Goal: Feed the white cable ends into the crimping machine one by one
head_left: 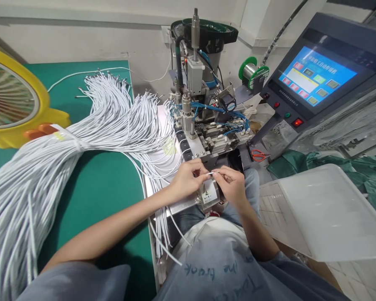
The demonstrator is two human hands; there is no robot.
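Both hands pinch a white cable at the machine's front

Nearest, a gray-blue garment (pixel 219 259) with handwriting covers the person's lap. Just ahead, the left hand (pixel 189 177) and right hand (pixel 231 184) nearly meet, each pinching a thin white cable (pixel 210 173) between thumb and fingers; the cable spans the small gap between them, above a labeled metal block (pixel 209 193). To the right sits a translucent plastic bin (pixel 329 209); red-handled scissors (pixel 258 155) lie near the machine (pixel 203 142). On the left, a tied bundle of white cables (pixel 119 125) spreads over the green tabletop (pixel 109 179), beside a yellow fan (pixel 45 102). Farther off stand a lit touchscreen (pixel 318 77), a green-flanged wire spool (pixel 248 73) and, farthest, a dark bowl feeder (pixel 207 44).
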